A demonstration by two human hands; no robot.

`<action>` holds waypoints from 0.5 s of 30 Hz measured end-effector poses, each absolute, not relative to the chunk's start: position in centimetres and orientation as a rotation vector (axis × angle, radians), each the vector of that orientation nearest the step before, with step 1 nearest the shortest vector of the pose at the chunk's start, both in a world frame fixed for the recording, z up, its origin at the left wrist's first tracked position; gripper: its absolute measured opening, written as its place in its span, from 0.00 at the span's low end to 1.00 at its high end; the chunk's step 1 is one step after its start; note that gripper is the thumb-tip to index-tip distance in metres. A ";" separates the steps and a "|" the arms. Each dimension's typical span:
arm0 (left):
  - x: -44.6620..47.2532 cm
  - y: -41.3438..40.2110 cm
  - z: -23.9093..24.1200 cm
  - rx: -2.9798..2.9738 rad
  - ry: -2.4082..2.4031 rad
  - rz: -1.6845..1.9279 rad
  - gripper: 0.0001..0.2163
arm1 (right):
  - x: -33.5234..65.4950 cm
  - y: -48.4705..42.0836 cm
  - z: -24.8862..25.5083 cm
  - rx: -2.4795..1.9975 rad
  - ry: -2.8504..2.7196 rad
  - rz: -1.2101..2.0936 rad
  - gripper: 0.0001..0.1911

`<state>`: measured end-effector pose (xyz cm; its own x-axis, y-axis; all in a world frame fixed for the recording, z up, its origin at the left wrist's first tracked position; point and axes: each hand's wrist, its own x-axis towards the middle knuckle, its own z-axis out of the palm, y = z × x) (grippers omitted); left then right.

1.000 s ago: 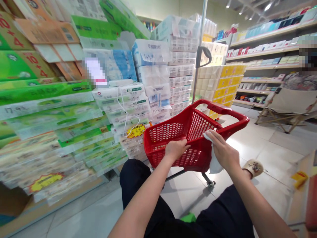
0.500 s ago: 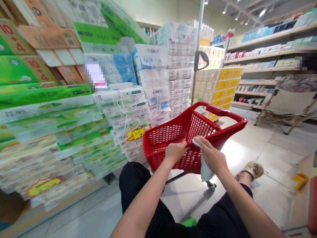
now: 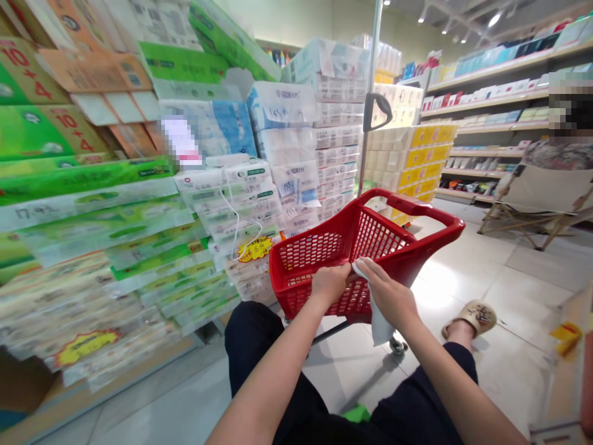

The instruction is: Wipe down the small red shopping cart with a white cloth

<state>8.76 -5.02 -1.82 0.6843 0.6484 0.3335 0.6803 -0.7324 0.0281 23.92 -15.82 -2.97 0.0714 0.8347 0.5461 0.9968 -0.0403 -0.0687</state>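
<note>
A red shopping basket cart with perforated sides stands on small wheels between my legs. My left hand is closed over its near rim, the thumb side pointing right. Just to the right, my right hand presses a white cloth against the same rim. One end of the cloth shows past my fingertips and the rest hangs down outside the basket wall. My two hands almost touch. The fingers of my left hand are partly hidden by the rim.
Stacked tissue packs rise close on the left, with a phone and white cable on them. A metal pole stands behind the cart. A person sits in a folding chair at right, before stocked shelves.
My right hand has slid left along the rim with the cloth, closer to my left hand. My left hand keeps its hold on the rim.
</note>
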 end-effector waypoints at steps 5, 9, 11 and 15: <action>8.9 -4.9 -2.1 -2.773 -1.089 -0.504 0.19 | 27.9 -16.6 -1.4 -2.032 -1.603 -0.551 0.34; 9.1 -5.1 -1.9 -2.777 -1.108 -0.500 0.19 | 26.0 -16.4 -2.0 -1.999 -1.661 -0.522 0.36; 9.1 -5.2 -1.8 -2.785 -1.123 -0.489 0.19 | 24.7 -16.2 -2.6 -1.957 -1.747 -0.501 0.37; 9.0 -5.2 -1.8 -2.789 -1.129 -0.472 0.17 | 25.4 -16.3 -2.4 -1.952 -1.787 -0.499 0.38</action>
